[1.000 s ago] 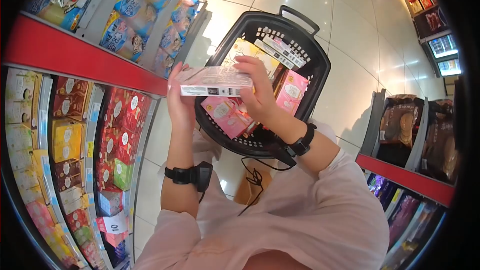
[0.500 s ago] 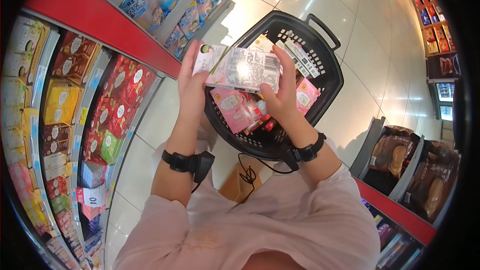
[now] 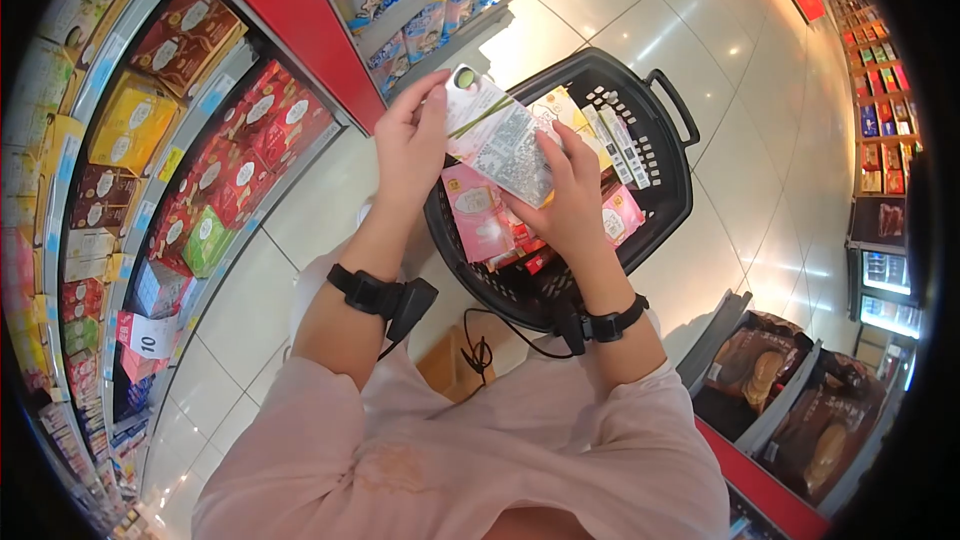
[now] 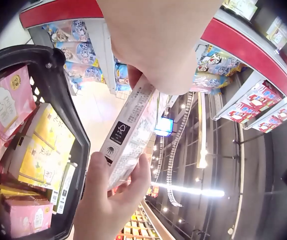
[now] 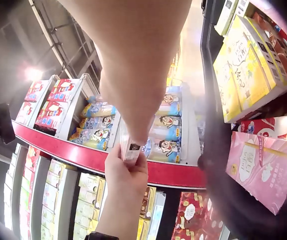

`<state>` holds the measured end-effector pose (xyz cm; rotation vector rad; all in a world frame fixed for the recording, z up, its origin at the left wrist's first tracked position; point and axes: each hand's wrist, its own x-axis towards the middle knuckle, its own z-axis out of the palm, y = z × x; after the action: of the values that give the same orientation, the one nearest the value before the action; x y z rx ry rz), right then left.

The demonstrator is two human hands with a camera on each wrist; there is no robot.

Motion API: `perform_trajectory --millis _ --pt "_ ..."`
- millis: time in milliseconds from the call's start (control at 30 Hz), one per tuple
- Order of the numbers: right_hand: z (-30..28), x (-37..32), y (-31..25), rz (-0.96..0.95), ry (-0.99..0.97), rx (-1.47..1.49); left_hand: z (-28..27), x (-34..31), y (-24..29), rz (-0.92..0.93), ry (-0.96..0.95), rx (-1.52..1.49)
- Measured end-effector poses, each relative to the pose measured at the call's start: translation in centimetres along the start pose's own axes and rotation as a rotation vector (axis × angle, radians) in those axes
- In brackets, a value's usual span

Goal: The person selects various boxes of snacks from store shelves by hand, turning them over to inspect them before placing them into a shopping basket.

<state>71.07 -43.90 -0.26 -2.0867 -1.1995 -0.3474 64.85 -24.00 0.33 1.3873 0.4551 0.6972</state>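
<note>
Box (image 3: pixel 497 135) held by left hand (image 3: pixel 410 145), right hand (image 3: pixel 570 202); back print unreadable.

floor (image 3: pixel 640 30): glossy pale tiles | shelves (image 3: pixel 150 140): red-edged, stocked | ceiling lights (image 4: pixel 203 191): bright

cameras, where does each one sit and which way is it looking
head: worn on the head, looks down at the box held by the left hand and right hand over the basket; forearms and sleeves show.
left wrist: on that wrist, looks up past the palm toward shelves; right hand shows below.
right wrist: faces the shelves; its hand above, left hand below.
shared: both wrist views show box and basket.
</note>
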Motion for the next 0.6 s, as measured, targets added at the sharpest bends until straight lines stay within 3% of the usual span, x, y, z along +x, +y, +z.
perform_trajectory --millis 133,467,600 --pt "0.2 0.1 -0.3 0.041 -0.029 0.017 0.0 -0.2 0.5 0.051 -0.05 -0.093" --pt "0.3 -0.3 -0.5 0.074 -0.02 0.018 0.4 -1.0 1.0 0.036 -0.089 0.004" --pt "0.0 0.0 -1.4 0.103 -0.01 0.064 1.2 -1.2 1.4 -0.055 -0.163 -0.219"
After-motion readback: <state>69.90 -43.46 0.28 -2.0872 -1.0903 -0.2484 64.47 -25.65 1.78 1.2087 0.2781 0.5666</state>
